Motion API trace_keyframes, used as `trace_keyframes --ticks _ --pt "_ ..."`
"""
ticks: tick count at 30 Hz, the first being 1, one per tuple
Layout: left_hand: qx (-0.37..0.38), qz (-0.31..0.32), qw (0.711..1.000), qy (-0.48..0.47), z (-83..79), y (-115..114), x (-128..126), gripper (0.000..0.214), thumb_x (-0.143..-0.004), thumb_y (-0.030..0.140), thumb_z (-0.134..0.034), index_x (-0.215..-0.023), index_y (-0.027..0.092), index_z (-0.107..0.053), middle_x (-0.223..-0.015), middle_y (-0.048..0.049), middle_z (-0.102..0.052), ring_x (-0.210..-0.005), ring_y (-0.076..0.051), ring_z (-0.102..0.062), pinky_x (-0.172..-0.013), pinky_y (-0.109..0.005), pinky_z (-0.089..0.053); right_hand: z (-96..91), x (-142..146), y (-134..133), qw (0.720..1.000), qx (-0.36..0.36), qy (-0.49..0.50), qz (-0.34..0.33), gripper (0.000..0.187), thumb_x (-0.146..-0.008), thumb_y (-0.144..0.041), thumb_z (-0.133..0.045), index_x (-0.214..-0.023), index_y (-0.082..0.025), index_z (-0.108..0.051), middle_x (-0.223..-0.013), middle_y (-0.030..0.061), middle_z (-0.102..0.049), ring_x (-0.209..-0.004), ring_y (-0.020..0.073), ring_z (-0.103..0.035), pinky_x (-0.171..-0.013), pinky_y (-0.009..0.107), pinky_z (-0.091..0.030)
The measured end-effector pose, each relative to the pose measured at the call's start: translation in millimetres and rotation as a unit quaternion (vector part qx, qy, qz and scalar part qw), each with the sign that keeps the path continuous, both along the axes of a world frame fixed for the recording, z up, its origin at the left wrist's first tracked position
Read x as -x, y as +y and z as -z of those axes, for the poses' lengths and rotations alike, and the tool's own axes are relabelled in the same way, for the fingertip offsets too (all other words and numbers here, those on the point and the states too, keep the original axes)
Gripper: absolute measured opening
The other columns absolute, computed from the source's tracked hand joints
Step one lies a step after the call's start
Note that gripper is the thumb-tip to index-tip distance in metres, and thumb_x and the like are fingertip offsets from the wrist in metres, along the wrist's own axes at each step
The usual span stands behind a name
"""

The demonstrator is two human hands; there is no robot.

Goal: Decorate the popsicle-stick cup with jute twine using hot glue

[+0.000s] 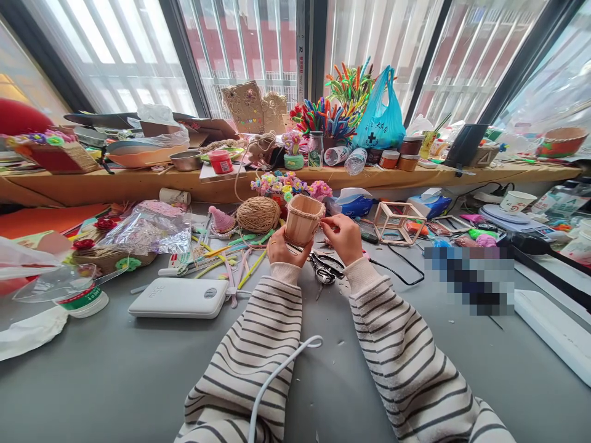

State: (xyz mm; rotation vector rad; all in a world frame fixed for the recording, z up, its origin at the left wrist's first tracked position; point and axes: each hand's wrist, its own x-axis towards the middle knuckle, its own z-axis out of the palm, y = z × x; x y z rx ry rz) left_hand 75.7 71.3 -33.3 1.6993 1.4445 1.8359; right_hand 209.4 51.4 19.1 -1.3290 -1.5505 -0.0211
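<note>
My left hand [287, 249] is wrapped round the lower part of a small wooden pot [302, 223], made of upright flat sticks with a band of twine along its rim. The pot tilts so that its opening partly faces me. My right hand [342, 237] is closed in a pinch at the pot's right side, just below the rim; whatever lies between the fingertips is too small to make out. Behind my left hand sits a ball of brown twine [258, 215]. Black-handled scissors [324, 271] lie on the table between my wrists.
A white power bank [180, 298] lies left of my forearms, and its white cable [277, 375] loops over my left sleeve. Pipe cleaners [252, 271] are scattered nearby. A stick frame [399, 221] stands to the right. Craft supplies crowd the wooden ledge [221, 189] behind.
</note>
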Motion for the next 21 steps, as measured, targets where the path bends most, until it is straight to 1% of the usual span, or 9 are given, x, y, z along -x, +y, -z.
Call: trace_keyframes --ticks 4,7,10,14,16,18,21 --pt "-0.029 -0.021 0.998 0.051 0.9 -0.8 -0.2 0.069 -0.055 0.040 -0.073 -0.114 0.014 -0.050 -0.116 -0.0158 -0.058 -0.110 -0.031 -0.053 -0.094 -0.046 -0.040 0.9 -0.4 0.4 1.000 0.005 0.003 0.021 0.015 -0.078 -0.025 -0.054 -0.074 -0.017 -0.066 -0.077 0.0072 -0.066 -0.072 0.0199 -0.058 -0.068 0.032 -0.046" --pt "-0.039 -0.033 0.996 0.071 -0.1 -3.2 -0.6 0.069 -0.056 0.041 -0.073 -0.115 0.014 -0.050 -0.115 -0.0147 -0.059 -0.110 -0.031 -0.053 -0.094 -0.045 -0.040 2.1 -1.2 0.9 0.999 0.008 0.011 0.047 0.015 -0.078 -0.024 -0.052 -0.071 -0.018 -0.064 -0.074 0.0060 -0.063 -0.071 0.0192 -0.056 -0.067 0.032 -0.045" --pt "-0.040 -0.044 0.995 0.078 -2.6 -6.0 0.1 0.070 -0.056 0.042 -0.073 -0.115 0.014 -0.050 -0.116 -0.0148 -0.058 -0.110 -0.031 -0.053 -0.094 -0.044 -0.040 3.4 -3.9 1.2 0.997 0.016 0.021 0.072 0.015 -0.077 -0.024 -0.052 -0.068 -0.017 -0.062 -0.072 0.0055 -0.061 -0.071 0.0184 -0.056 -0.067 0.031 -0.045" --pt "-0.038 -0.048 0.995 0.077 -6.3 -8.2 2.2 0.069 -0.056 0.042 -0.074 -0.114 0.015 -0.051 -0.115 -0.0148 -0.059 -0.112 -0.032 -0.052 -0.100 -0.047 -0.033 7.9 -11.2 3.2 0.993 0.038 0.040 0.102 0.014 -0.076 -0.020 -0.053 -0.066 -0.016 -0.061 -0.070 0.0042 -0.060 -0.069 0.0165 -0.056 -0.072 0.032 -0.045" --pt "-0.035 -0.041 0.996 0.070 -7.1 -9.0 2.9 0.069 -0.056 0.041 -0.074 -0.115 0.015 -0.050 -0.116 -0.0153 -0.058 -0.112 -0.032 -0.052 -0.098 -0.047 -0.036 13.0 -15.6 5.7 0.990 0.056 0.053 0.117 0.013 -0.077 -0.019 -0.054 -0.066 -0.015 -0.060 -0.071 0.0037 -0.060 -0.069 0.0157 -0.056 -0.073 0.033 -0.045" --pt "-0.027 -0.032 0.997 0.057 -7.1 -9.7 3.2 0.070 -0.055 0.041 -0.074 -0.115 0.015 -0.049 -0.115 -0.0161 -0.058 -0.111 -0.033 -0.052 -0.093 -0.046 -0.041 20.1 -19.6 8.8 0.986 0.079 0.067 0.127 0.013 -0.080 -0.023 -0.056 -0.074 -0.013 -0.061 -0.076 0.0032 -0.061 -0.073 0.0146 -0.058 -0.074 0.033 -0.047" --pt "-0.013 -0.010 0.999 0.032 -6.6 -9.9 4.2 0.072 -0.054 0.044 -0.074 -0.114 0.015 -0.048 -0.111 -0.0160 -0.058 -0.104 -0.034 -0.056 -0.085 -0.047 -0.046 31.5 -24.2 13.0 0.981 0.106 0.092 0.135 0.023 -0.086 -0.032 -0.053 -0.099 -0.014 -0.058 -0.098 0.0047 -0.061 -0.085 0.0147 -0.059 -0.076 0.035 -0.050"
